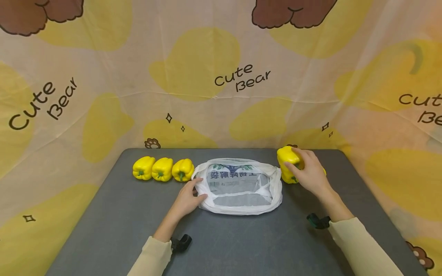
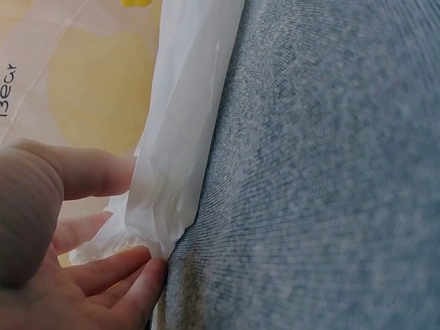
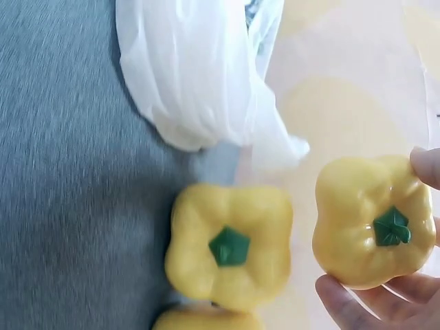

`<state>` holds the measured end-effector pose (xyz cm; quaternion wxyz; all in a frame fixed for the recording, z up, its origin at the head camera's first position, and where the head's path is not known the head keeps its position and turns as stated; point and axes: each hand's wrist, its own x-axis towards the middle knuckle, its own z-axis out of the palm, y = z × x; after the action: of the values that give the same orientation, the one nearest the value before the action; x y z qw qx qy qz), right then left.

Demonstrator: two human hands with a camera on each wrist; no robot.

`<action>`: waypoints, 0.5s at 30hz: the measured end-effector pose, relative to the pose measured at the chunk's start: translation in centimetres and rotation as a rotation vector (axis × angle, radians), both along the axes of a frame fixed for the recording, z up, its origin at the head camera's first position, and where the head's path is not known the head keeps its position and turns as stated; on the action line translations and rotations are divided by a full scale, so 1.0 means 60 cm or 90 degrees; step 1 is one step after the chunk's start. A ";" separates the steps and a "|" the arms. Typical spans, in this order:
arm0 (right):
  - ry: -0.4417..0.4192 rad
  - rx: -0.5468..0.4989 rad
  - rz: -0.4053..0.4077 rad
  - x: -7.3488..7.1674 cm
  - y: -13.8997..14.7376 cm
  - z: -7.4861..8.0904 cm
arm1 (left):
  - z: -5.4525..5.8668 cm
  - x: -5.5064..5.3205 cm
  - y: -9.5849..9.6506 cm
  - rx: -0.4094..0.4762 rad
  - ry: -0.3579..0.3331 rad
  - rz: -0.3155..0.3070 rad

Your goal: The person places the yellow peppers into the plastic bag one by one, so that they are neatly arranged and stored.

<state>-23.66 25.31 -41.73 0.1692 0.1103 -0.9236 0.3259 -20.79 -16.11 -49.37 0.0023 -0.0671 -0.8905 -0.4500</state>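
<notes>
A white plastic bag (image 1: 241,210) with its mouth spread wide stands mid-table, its printed inner wall showing. My left hand (image 1: 188,197) grips its left edge, thumb and fingers on the thin plastic (image 2: 172,137). On the right, my right hand (image 1: 312,172) holds a yellow bell pepper (image 3: 357,220) between thumb and fingers, raised off the table. Below it another yellow bell pepper (image 3: 230,206) rests on the table beside the bag, green stem facing the camera. Part of one more pepper (image 3: 206,322) shows at the lower edge of the right wrist view; my hand mostly hides it in the head view.
Left of the bag, three yellow bell peppers (image 1: 162,168) sit in a row, the nearest close to the bag's edge. The dark grey table (image 1: 235,245) ends at a patterned cloth backdrop (image 1: 193,69) at the back and sides. Each wrist wears a black camera mount (image 1: 181,243).
</notes>
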 end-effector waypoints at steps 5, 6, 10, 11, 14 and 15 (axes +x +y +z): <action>-0.004 -0.014 0.025 -0.001 -0.020 -0.003 | -0.002 -0.001 0.000 0.000 -0.001 -0.002; -0.004 -0.017 0.029 -0.001 -0.024 -0.004 | -0.002 -0.001 0.000 -0.001 -0.001 -0.003; -0.005 -0.023 0.038 -0.003 -0.041 -0.008 | -0.002 -0.002 0.000 -0.004 0.001 -0.004; -0.006 -0.024 0.040 -0.004 -0.045 -0.009 | -0.002 -0.001 0.000 -0.005 0.002 -0.004; -0.007 -0.023 0.044 -0.005 -0.057 -0.012 | -0.001 -0.001 0.001 -0.002 0.003 -0.002; -0.010 -0.025 0.045 -0.005 -0.062 -0.012 | -0.001 -0.001 0.001 -0.003 0.003 -0.002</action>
<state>-23.98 21.62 -42.44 0.1524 0.1371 -0.9139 0.3504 -20.88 -16.06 -49.43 0.0037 -0.0698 -0.8913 -0.4480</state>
